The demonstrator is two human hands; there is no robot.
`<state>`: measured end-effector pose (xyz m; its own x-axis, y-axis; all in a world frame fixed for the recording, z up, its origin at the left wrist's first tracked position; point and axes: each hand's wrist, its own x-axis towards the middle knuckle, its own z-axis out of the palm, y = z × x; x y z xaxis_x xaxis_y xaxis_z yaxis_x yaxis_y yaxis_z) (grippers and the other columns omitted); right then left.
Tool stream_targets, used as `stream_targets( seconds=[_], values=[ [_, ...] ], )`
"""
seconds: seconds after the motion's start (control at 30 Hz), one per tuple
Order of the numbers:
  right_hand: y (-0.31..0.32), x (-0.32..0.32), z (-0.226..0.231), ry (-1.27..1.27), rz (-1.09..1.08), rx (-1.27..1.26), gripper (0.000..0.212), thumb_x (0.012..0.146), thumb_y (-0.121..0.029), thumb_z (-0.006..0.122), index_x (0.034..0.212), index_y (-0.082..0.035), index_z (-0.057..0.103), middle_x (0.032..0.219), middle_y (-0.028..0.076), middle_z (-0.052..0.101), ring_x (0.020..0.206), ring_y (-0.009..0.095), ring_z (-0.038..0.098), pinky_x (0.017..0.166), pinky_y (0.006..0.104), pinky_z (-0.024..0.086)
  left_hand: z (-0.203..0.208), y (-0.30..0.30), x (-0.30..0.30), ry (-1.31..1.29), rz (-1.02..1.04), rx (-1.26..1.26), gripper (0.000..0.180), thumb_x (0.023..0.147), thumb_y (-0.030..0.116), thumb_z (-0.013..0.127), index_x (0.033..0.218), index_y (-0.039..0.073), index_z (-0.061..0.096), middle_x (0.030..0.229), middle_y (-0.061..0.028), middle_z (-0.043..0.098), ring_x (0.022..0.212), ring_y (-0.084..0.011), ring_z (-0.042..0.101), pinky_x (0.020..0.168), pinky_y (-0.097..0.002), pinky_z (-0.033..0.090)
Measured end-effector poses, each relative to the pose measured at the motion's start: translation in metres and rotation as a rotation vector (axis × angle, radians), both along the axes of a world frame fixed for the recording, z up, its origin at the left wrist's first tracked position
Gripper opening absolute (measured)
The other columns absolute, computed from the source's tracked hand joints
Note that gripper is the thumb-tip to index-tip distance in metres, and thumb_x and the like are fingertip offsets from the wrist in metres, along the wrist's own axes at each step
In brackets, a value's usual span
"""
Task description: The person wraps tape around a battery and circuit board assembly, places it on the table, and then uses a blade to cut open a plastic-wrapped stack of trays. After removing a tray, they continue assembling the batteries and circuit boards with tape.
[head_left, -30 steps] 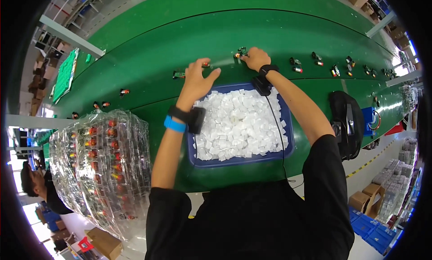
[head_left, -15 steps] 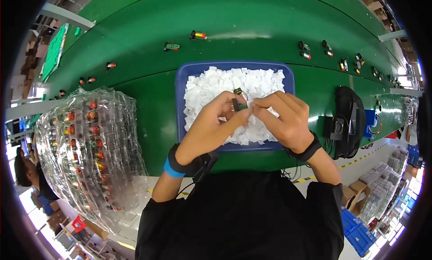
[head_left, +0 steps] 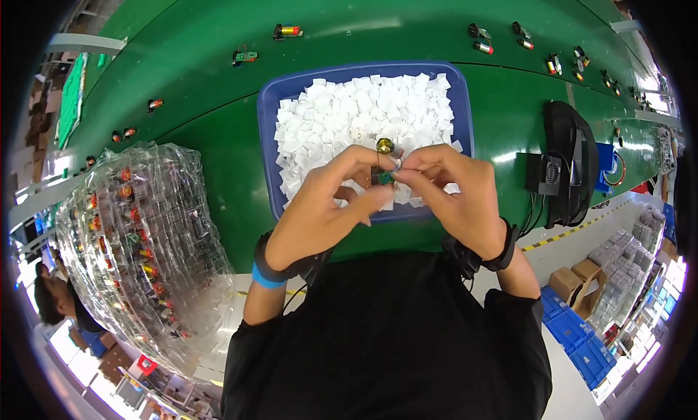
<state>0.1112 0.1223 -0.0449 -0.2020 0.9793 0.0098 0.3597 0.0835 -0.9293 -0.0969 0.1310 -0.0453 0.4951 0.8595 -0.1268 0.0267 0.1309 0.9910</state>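
Held cylinder point(head_left: 385, 145) — glossy, metallic

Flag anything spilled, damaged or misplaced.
Nothing stands out. The white pieces sit heaped in the blue tray; the held green board is partly hidden, and parts on the green table are too small to check for damage.

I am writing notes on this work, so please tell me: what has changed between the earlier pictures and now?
The right hand has brought the circuit assembly from the green table back toward the body, over the blue tray. The left hand came back too and now holds it; the right pinches near its wires. The tray and its white pieces stayed.
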Motion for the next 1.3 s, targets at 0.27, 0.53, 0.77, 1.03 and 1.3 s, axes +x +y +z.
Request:
stream_targets(
  seconds=[0.27,0.53,0.77,1.03,1.3],
  values=[
    [-0.001,-0.012,-0.004,-0.326,-0.001,0.430,0.020,0.078,-0.001,0.080,0.093,-0.003,0.067,0.086,0.006,0.069,0.069,0.018,0.065,0.054,0.0281,0.053,-0.003,-0.005,0.008,0.225,0.187,-0.044,0.016,0.099,0.016,0.060,0.107,0.002,0.060,0.081,-0.0065,0.070,0.062,-0.0104,0.061,0.050,-0.0226,0.045],
    [-0.005,-0.020,-0.010,-0.521,0.002,0.648,0.021,0.076,-0.006,0.079,0.090,-0.005,0.064,0.098,0.005,0.059,0.077,0.021,0.063,0.053,0.0313,0.050,-0.006,-0.009,0.009,0.224,0.256,-0.175,0.013,0.101,0.014,0.056,0.105,0.002,0.061,0.079,-0.0061,0.068,0.054,-0.0060,0.056,0.044,-0.0214,0.042],
    [-0.014,-0.032,-0.016,-0.318,-0.058,0.439,0.024,0.071,-0.001,0.082,0.088,-0.004,0.066,0.095,0.006,0.062,0.072,0.021,0.063,0.054,0.0299,0.050,-0.010,-0.017,0.006,0.362,0.355,-0.003,0.012,0.096,0.014,0.062,0.095,0.003,0.060,0.068,-0.0083,0.067,0.051,-0.0158,0.062,0.048,-0.0291,0.043],
    [-0.019,-0.019,-0.007,-0.437,-0.011,0.508,0.024,0.077,0.000,0.079,0.098,-0.003,0.068,0.103,0.008,0.065,0.085,0.024,0.066,0.067,0.0317,0.054,-0.009,-0.013,-0.006,0.313,0.381,-0.019,0.015,0.095,0.012,0.061,0.106,0.003,0.055,0.065,-0.0073,0.063,0.049,-0.0144,0.057,0.048,-0.0282,0.040],
    [0.005,-0.022,-0.005,0.129,0.174,-0.168,0.027,0.087,-0.003,0.071,0.113,-0.005,0.069,0.117,0.008,0.067,0.098,0.020,0.066,0.078,0.0297,0.054,-0.026,-0.017,-0.018,0.091,0.239,-0.036,0.013,0.099,0.006,0.056,0.112,0.005,0.053,0.084,-0.0012,0.062,0.059,-0.0030,0.048,0.047,-0.0217,0.033]
  ],
)
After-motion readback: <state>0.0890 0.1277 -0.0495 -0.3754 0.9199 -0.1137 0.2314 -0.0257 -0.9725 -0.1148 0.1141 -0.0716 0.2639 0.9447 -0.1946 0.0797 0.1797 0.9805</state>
